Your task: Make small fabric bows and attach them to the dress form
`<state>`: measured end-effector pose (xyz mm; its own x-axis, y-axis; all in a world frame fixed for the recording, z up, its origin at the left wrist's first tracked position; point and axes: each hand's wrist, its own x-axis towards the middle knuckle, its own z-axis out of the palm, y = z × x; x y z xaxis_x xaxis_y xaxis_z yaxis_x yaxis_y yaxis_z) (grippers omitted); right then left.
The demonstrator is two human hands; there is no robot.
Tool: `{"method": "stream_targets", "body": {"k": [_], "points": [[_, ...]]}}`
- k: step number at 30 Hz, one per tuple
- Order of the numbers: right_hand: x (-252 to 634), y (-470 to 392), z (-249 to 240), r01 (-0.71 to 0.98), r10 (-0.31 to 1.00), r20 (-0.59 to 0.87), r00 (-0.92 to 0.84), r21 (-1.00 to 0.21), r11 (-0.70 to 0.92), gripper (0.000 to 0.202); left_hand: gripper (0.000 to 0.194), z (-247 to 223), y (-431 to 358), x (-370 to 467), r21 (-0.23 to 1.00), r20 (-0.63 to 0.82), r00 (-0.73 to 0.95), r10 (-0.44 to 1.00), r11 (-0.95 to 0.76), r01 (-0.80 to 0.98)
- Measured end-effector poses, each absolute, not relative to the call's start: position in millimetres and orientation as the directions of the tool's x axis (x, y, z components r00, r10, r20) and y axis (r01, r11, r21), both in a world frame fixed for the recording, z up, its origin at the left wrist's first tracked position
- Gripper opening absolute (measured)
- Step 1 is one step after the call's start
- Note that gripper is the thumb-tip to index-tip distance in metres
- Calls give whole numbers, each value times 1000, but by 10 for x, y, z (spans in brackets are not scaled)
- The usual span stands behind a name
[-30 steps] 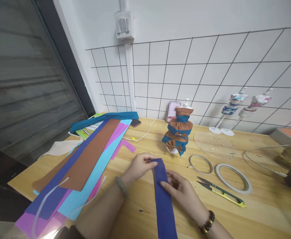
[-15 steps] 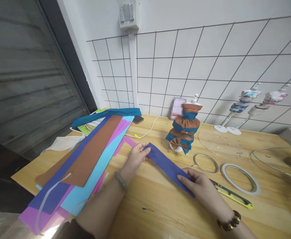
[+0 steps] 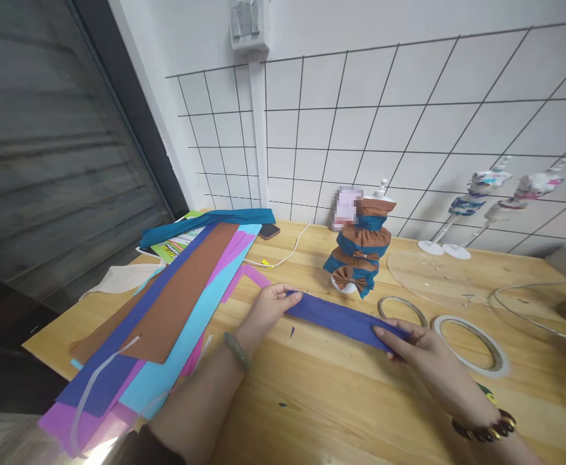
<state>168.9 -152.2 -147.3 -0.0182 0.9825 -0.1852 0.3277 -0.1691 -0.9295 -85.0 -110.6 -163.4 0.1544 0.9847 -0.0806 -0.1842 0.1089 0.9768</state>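
A dark blue strip of what looks like crepe paper (image 3: 341,320) is stretched nearly level above the table. My left hand (image 3: 274,309) pinches its left end between thumb and fingers. At the other end, my right hand (image 3: 421,349) grips the strip, thumb on top. Just behind the strip stands a small dress form (image 3: 363,248) clothed in brown and teal ruffles with bows. Under my right wrist, the yellow-and-green tip of a cutter (image 3: 487,391) peeks out; the rest is hidden. Small dark blue scraps (image 3: 292,332) lie on the wood below.
Brown, blue, purple and light blue sheets (image 3: 181,297) pile up on the left. A phone (image 3: 269,231) and white cable lie behind. To the right are a large tape roll (image 3: 499,367), a thinner one (image 3: 402,299), a clear round sheet (image 3: 423,278) and two decorated forms on stands (image 3: 467,205).
My right hand has moved right and slightly up, swinging the strip from a steep slant to nearly level. The cutter is now mostly covered by my right hand and wrist.
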Motion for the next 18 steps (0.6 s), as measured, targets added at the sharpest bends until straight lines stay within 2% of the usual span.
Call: {"method": "stream_targets", "body": {"k": [4, 9, 15, 18], "points": [[1797, -1490, -1533, 230, 982, -185, -26, -957, -174, 28, 28, -1649, -1101, -830, 983, -82, 150, 985, 105, -153], [1910, -1455, -1605, 100, 967, -253, -22, -963, -250, 28, 29, -1613, -1116, -829, 986, -82, 165, 983, 104, -128], [1879, -1458, -1511, 14, 958, -280, -57, -960, -279, 34, 32, -1610, -1104, -874, 987, -70, 211, 975, 98, -127], [1860, -1463, -1466, -19, 958, -279, -64, -960, -280, 39, 28, -1613, -1098, -898, 988, -53, 235, 970, 85, -129]]}}
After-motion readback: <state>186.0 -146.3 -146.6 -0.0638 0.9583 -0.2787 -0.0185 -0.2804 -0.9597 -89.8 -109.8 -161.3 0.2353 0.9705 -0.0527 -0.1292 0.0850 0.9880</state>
